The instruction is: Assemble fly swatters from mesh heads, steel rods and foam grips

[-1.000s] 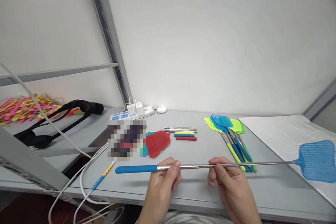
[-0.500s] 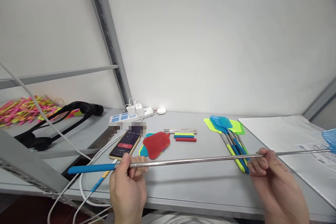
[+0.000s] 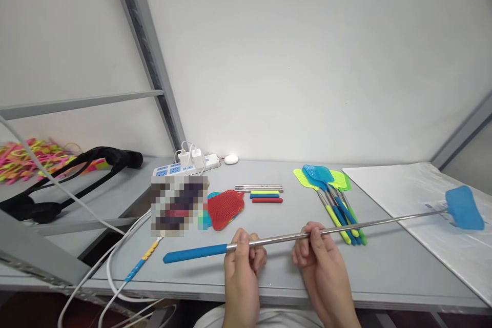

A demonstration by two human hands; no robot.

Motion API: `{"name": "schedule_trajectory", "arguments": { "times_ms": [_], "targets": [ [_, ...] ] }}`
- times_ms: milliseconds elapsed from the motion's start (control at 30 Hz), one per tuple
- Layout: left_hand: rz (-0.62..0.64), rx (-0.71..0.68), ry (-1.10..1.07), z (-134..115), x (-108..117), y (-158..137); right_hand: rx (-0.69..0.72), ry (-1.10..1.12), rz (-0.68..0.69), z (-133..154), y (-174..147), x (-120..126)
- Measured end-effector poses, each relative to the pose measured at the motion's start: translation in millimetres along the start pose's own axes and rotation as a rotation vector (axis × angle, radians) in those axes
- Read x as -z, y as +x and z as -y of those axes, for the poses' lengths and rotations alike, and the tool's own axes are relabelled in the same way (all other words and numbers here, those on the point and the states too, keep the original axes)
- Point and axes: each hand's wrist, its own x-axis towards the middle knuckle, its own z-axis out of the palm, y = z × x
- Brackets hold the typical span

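Both hands hold a long telescopic fly swatter [image 3: 277, 239] with a blue grip, a steel rod and a blue mesh head at the right. My left hand [image 3: 244, 261] is closed round the rod just beside the blue grip. Farther along the rod, my right hand [image 3: 321, 256] pinches it between thumb and fingers. Beyond my right hand lies a pile of blue, yellow and green fly swatters [image 3: 334, 200] with short rods. Loose swatter heads, a red one [image 3: 226, 210] on top, lie left of centre. Steel rods [image 3: 258, 188] and coloured grips [image 3: 266, 200] lie near them.
At the left are a pixelated phone-like patch [image 3: 179, 207], a power strip [image 3: 184, 166] with chargers, and white cables [image 3: 115, 251]. A black frame [image 3: 103, 159] and pink-yellow pieces [image 3: 31, 159] sit far left. A white plastic-wrapped package [image 3: 392, 189] lies right.
My hands have come closer together, my right hand sliding leftward along the rod. The held swatter looks shorter, and its blue head is now fully in view over the package.
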Motion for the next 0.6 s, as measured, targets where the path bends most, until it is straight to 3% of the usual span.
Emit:
{"name": "schedule_trajectory", "arguments": {
  "times_ms": [133,300,467,600],
  "targets": [
    [-0.074,0.021,0.083,-10,5,3,0.104,-0.082,-0.004,24,5,13],
    [-0.192,-0.027,0.011,-36,4,3,0.109,-0.087,-0.036,45,-1,18],
    [-0.265,-0.046,-0.090,-52,10,15,0.031,-0.011,0.008,48,4,17],
    [-0.342,-0.063,-0.131,-61,17,28,0.057,0.023,-0.039,47,12,19]
  ]
}}
